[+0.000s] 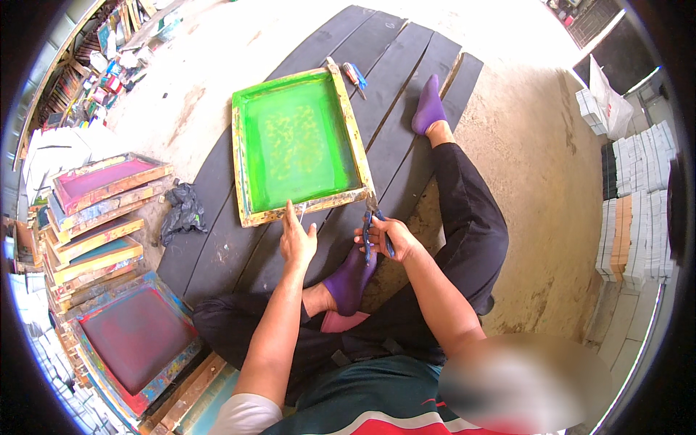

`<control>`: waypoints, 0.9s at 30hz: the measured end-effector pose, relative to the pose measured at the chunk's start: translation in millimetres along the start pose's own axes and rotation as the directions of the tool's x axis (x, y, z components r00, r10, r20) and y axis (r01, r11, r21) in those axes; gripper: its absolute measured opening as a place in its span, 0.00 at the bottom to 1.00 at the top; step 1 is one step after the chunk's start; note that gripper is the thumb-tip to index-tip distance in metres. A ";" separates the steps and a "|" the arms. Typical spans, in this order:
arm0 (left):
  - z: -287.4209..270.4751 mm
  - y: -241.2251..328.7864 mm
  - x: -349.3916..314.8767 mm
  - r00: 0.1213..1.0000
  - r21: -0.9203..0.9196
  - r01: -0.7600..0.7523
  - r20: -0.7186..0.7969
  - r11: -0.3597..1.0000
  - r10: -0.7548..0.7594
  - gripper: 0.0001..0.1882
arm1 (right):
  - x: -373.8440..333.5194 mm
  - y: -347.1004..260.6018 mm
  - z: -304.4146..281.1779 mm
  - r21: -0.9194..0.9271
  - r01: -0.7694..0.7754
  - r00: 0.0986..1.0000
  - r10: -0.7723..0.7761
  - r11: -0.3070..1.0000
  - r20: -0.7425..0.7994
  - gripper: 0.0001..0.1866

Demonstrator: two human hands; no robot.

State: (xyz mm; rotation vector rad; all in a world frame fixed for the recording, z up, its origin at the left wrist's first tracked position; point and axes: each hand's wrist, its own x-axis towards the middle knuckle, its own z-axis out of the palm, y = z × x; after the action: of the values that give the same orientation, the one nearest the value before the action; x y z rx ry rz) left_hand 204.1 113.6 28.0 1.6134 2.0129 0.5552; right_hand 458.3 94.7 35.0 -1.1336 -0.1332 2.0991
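Note:
A wooden screen-printing frame point(354, 145) with bright green mesh lies on the dark slatted platform in front of me. My left hand point(297, 243) is at its near edge, fingers extended and thumb apart; the index fingertip rests against the wood. In my right hand point(391, 238) is a pair of pliers point(368, 230) with dark blue handles. Their jaws meet the frame's near right corner; whether they grip anything there is too small to tell. Just beyond the frame's far right side lies a small tool with a red and blue handle point(354, 75).
Stacked wooden screen frames point(101, 225) stand at the left, with a dark red screen point(138, 337) nearer me. A crumpled black plastic bag point(183, 214) lies by the platform point(391, 80). My purple-socked feet rest either side of the pliers. White stacks point(645, 163) line the right wall.

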 end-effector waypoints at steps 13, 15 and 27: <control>5.6 -14.5 15.1 0.985 0.187 -0.054 0.170 0.981 0.022 0.44 | 8.0 -8.7 -11.7 -0.074 -0.036 0.998 0.032 0.997 -0.058 0.12; 6.0 -16.9 14.7 0.985 0.190 -0.055 0.169 0.980 0.023 0.45 | 5.8 -12.7 -4.3 -0.218 -0.044 0.980 0.000 0.975 -0.199 0.12; 12.1 -25.8 13.8 0.985 0.205 -0.113 0.150 0.972 0.083 0.43 | 37.9 21.9 -23.3 -0.898 -0.351 0.738 -0.512 0.265 -0.439 0.24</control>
State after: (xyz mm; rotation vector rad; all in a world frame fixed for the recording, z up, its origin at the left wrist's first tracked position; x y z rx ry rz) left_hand 189.1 121.6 1.3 1.8316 1.9498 0.2580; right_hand 450.9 97.8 -13.9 -2.4956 -1.2831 1.1219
